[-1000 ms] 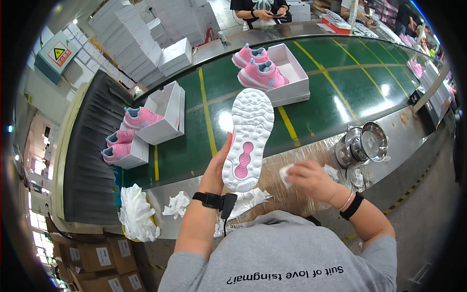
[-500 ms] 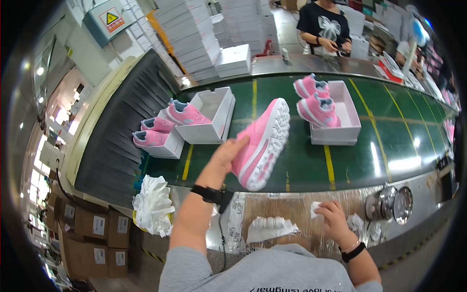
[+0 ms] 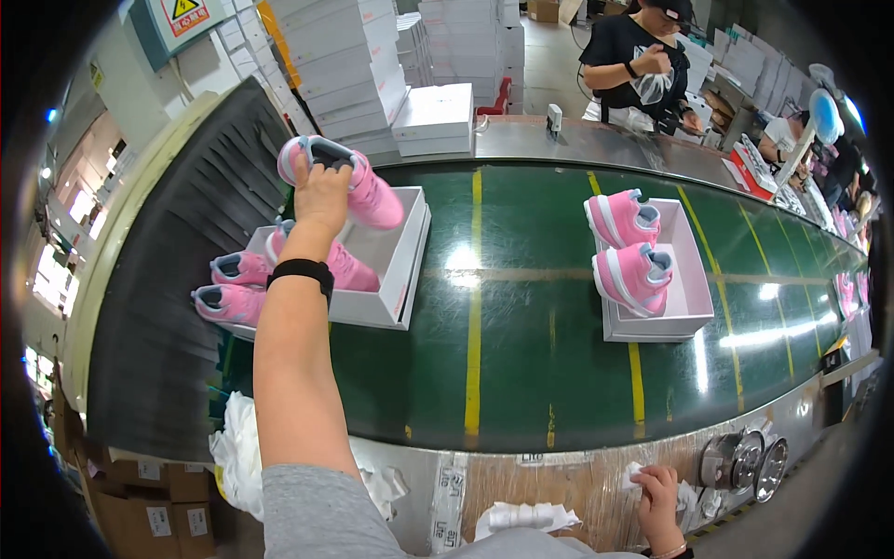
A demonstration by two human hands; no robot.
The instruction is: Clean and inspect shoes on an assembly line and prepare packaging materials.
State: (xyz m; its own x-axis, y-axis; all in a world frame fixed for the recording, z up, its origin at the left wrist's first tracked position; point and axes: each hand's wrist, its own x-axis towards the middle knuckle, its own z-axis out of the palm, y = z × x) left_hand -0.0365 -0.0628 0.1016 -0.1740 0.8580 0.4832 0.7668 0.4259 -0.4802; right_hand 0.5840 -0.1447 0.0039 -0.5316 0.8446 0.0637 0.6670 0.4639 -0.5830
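My left hand point(image 3: 321, 197) is shut on a pink sneaker point(image 3: 374, 194), its fingers hooked into the collar. The sneaker is above the far side of an open white shoebox point(image 3: 407, 279). A matching sneaker point(image 3: 352, 270) rests at that box's left side, partly covered by my forearm. Low at the right, my right hand point(image 3: 659, 503) pinches a small white wad of cloth or tissue point(image 3: 634, 472) over the wrapped cardboard on the bench. Another pair of pink sneakers point(image 3: 233, 287) stands at the far left, partly behind my arm.
A green conveyor belt point(image 3: 521, 373) carries a right-hand shoebox point(image 3: 691, 317) with two pink sneakers point(image 3: 635, 279). Dark curtain strips point(image 3: 177, 298) hang at the left. A metal jar point(image 3: 731, 461) and crumpled white cloth point(image 3: 526, 518) lie nearby. A co-worker point(image 3: 643, 74) stands across the belt.
My left hand has carried the sneaker left and away from me, turning its sole from view, to above the open shoebox. My right hand keeps the white wad over the bench.
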